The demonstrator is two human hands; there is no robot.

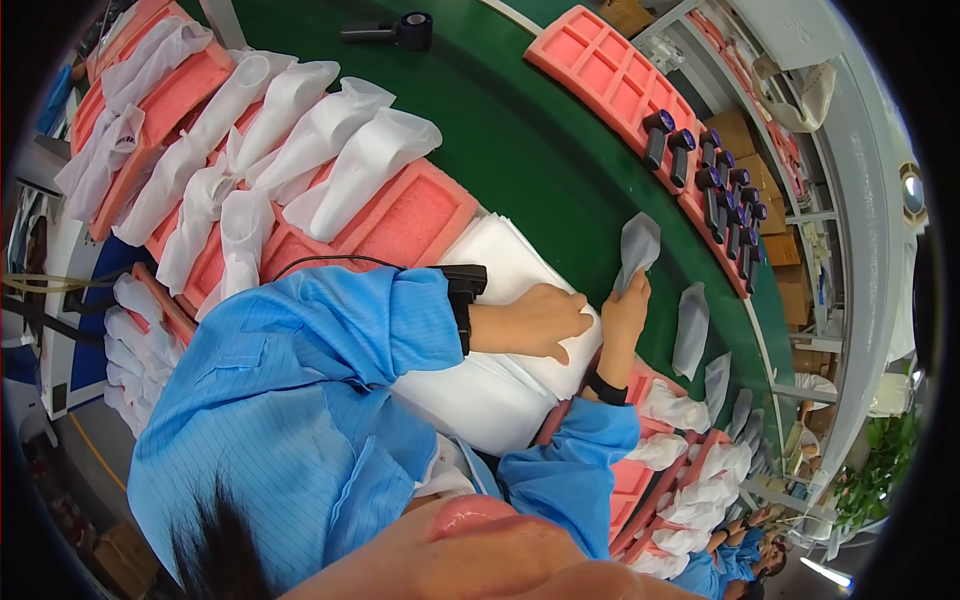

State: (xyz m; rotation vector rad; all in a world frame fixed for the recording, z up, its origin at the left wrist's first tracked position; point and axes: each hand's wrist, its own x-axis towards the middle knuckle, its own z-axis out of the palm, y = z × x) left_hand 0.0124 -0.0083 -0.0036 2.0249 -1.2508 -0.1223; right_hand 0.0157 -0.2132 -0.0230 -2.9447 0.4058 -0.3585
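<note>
My right hand [627, 312] is closed round the lower end of a translucent grey bag [640, 245], which stands out above my fingers. The bag has a rounded, filled shape, but what is inside does not show clearly. Over a stack of white, soft-looking sheets or sleeves [500, 255] lies my left hand [540, 322], its thumb apart from its bent fingers. That hand touches the stack near its right edge, and I see nothing held in it. More filled grey bags [691, 330] lie on the green table just right of my right hand.
Pink foam trays [430, 215] with white-wrapped items [370, 165] fill the left. Across the green tabletop [520, 130], another pink tray [600, 65] bears several dark handheld devices with purple round heads [708, 178]. A black one [400, 32] lies far off. Co-workers [735, 560] sit lower right.
</note>
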